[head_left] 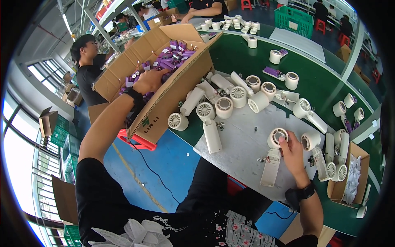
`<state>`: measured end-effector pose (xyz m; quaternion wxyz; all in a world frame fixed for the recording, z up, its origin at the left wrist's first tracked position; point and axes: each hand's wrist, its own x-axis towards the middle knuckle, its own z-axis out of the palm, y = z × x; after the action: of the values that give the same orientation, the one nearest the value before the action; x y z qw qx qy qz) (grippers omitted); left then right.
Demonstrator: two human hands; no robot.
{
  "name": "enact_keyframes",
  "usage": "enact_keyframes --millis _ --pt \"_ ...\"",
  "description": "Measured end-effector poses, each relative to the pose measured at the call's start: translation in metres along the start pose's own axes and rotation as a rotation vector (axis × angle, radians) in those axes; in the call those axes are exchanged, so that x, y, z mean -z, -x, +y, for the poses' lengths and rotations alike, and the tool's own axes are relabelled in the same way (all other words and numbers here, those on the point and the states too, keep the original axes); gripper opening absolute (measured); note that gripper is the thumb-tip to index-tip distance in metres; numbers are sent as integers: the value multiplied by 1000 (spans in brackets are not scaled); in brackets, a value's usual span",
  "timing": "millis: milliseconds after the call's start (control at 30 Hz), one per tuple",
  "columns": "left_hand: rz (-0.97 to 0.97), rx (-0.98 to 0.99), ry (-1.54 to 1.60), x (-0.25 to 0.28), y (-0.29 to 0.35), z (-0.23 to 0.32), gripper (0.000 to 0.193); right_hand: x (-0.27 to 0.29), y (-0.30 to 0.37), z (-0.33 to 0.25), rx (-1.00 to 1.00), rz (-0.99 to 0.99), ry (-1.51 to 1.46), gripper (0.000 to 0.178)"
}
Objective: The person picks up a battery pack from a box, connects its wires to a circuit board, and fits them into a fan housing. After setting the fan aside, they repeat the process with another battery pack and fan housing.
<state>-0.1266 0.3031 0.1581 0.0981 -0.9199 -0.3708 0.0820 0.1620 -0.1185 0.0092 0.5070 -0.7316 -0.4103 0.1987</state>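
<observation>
Head view, standing nearby: left hand [150, 81] is down in the open cardboard box [181, 94] among purple batteries [175, 57]. Fingertips are kinda buried, so I can't tell if they're gripping one. Box sits right by that arm, probably for an easy reach. Right hand [293, 153] has thumb and fingers on the round end of a white fan [271, 159] lying on the near part of the grey mat [242, 133], handle pointing near, I guess to steady it. Other white fans [238, 96] crowd the far side, likely leaving elbow room.
</observation>
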Motion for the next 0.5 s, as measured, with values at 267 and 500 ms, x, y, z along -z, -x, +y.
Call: enact_keyframes --millis 267,500 --pt "81 55 -111 3 8 0 60 1 0 2 16 2 -2 34" --pt "68 214 -107 3 6 11 58 2 1 -1 20 -5 -27 32"
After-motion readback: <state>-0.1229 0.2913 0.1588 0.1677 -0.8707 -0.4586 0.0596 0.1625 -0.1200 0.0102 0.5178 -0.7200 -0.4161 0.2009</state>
